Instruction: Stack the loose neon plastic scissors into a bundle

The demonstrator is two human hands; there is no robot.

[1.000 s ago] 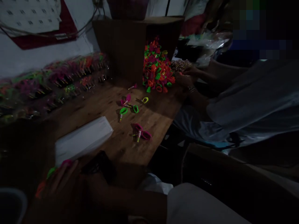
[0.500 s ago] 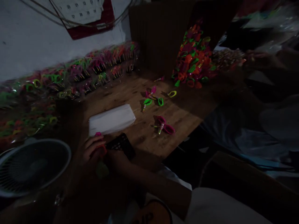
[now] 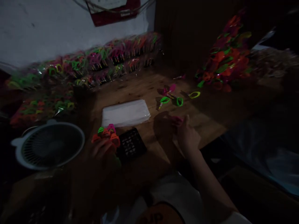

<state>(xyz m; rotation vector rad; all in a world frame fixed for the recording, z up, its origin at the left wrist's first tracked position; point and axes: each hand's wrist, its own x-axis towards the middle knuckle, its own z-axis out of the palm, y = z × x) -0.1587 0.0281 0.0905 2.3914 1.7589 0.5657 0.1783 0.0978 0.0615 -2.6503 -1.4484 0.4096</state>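
Many packed scissors (image 3: 102,67) along wooden table (image 3: 144,90)

Brown wooden tabletop (image 3: 144,90): matt, visible grain, slightly worn. Small neon pink, green and orange scissors (image 3: 171,96): smooth glossy plastic handles. Clear bags of scissors along the wall (image 3: 98,67): shiny, crinkled plastic film. White flat stack of bags (image 3: 125,112): smooth, soft sheen. Round white fan (image 3: 48,144): matt plastic grille. Black gridded tray (image 3: 131,146): dull plastic. White wall (image 3: 46,28): rough, matt.
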